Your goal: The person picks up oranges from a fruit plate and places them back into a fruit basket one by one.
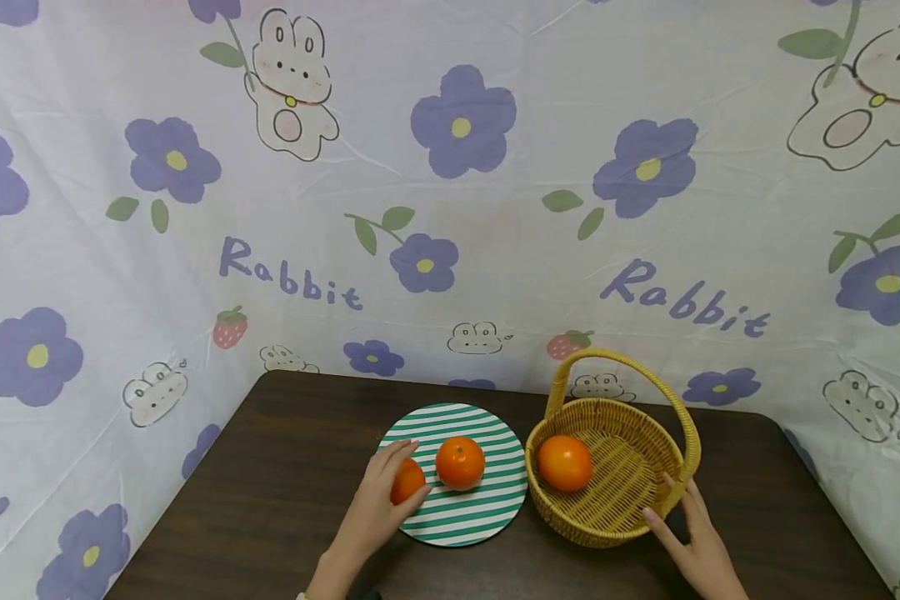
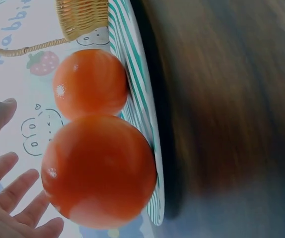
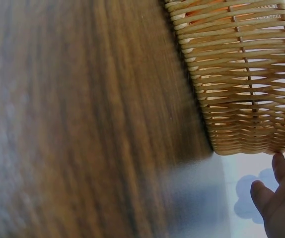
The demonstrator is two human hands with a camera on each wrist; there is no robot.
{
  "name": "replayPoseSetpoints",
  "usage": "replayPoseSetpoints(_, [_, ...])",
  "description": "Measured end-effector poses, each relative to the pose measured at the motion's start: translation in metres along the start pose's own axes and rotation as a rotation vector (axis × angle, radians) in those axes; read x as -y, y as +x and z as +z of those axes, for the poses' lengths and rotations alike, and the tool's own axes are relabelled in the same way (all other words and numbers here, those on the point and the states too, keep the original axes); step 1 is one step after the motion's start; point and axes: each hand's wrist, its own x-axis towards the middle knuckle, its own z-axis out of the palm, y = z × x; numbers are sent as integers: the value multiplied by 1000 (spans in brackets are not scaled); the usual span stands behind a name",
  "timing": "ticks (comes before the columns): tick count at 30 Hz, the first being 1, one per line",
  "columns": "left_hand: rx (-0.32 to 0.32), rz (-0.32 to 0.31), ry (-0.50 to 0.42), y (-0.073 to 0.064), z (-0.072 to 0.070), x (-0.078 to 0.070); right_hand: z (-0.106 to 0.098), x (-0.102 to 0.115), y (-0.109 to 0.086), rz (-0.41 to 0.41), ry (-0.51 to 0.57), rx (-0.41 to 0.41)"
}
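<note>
My left hand (image 1: 378, 507) is at the left side of a green-and-white striped round plate (image 1: 465, 529), its fingers spread about an orange (image 1: 408, 482). In the left wrist view, a gap shows between the fingers and that orange (image 2: 99, 172). A second orange (image 1: 461, 463) sits beside it on the plate. My right hand (image 1: 696, 542) holds the right side of the yellow wicker basket (image 1: 603, 533) by the rim near the handle's foot, thumb and forefinger on either side. One more orange (image 1: 565, 463) lies inside the basket, at its left.
Plate and basket stand side by side on a dark wooden table (image 1: 270, 492). The basket's tall handle (image 1: 630, 358) arches over it. Behind the table hangs a white cloth (image 1: 525, 217) printed with purple flowers and rabbits.
</note>
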Motion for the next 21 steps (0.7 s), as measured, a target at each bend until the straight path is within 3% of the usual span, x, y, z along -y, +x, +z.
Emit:
replayPoseSetpoints(14, [76,-145,21,-7,1,13,0,0,0,-10,-6,-7])
replayPoseSetpoints(21, [81,-179,19,-7,4,20,0,0,0,-14,-7,-8])
